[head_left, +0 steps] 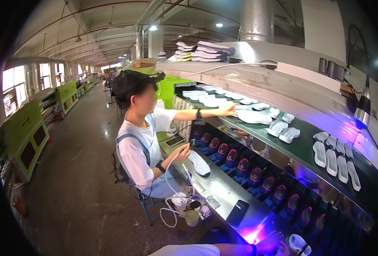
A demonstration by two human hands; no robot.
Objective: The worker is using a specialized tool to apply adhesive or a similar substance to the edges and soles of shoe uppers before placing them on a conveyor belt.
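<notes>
My left forearm crosses the lower edge, with a dark band at the wrist. My left hand lies over the near end of the metal bench, fingers stretched out, lit by violet light. Only a small part of my right hand shows at the lower edge, its fingers mostly hidden. Beside it is a white shoe sole with a dark rim; I cannot tell whether that hand grips it. A dark smartphone rests on the bench farther along.
A seated co-worker reaches to white soles on the green conveyor belt, a tubed tool in the other hand. Another sole lies on the bench. Dark shoe uppers line a rack below the belt. Cups stand below the bench.
</notes>
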